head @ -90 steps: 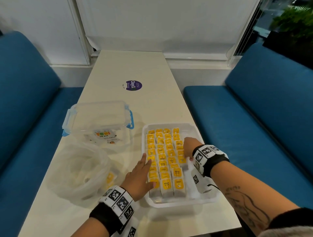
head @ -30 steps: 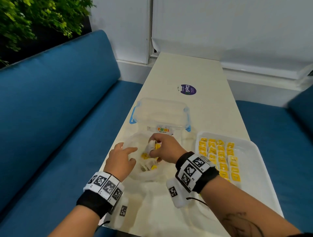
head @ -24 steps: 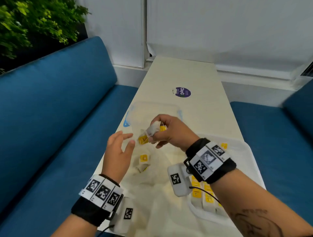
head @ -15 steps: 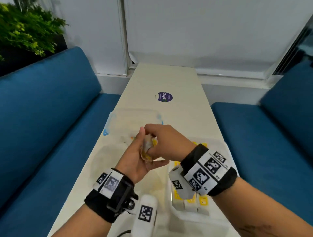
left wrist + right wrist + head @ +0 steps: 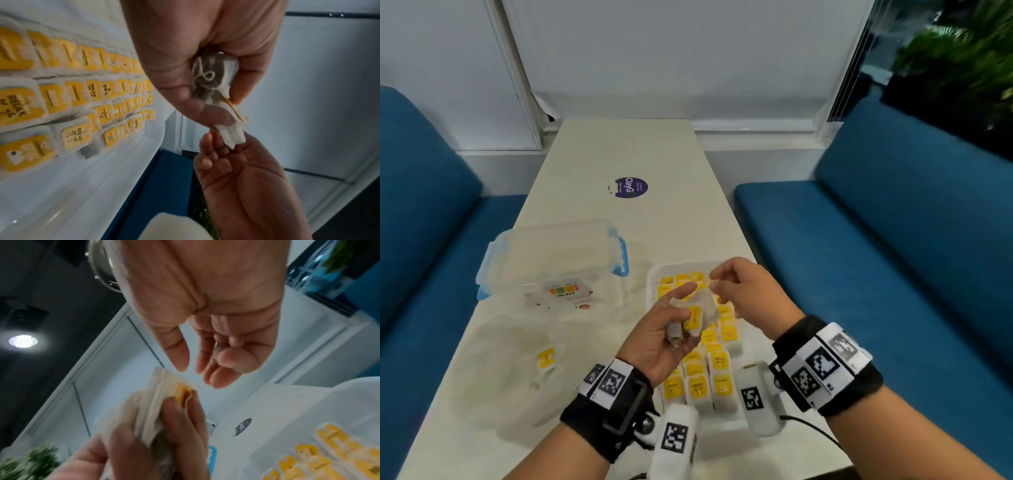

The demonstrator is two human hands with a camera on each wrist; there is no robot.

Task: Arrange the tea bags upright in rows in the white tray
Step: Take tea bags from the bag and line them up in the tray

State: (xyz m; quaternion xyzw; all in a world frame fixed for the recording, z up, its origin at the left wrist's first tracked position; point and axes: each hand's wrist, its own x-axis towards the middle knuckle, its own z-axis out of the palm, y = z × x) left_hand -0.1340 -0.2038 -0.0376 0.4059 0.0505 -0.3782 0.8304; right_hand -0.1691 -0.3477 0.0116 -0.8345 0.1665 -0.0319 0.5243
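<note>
Above the white tray [image 5: 726, 423] on the desk [image 5: 619, 150], the left hand [image 5: 664, 339] holds a small bunch of tea bags [image 5: 697, 313], fingers curled around them. The right hand [image 5: 748, 291] hovers just beside, its grip loose and empty. Rows of yellow-tagged bags [image 5: 78, 91] fill the tray.

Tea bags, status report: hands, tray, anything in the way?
Left hand grips loose tea bags above white tray. Right hand open, holding nothing. Tray rows partly filled; nothing blocking.
</note>
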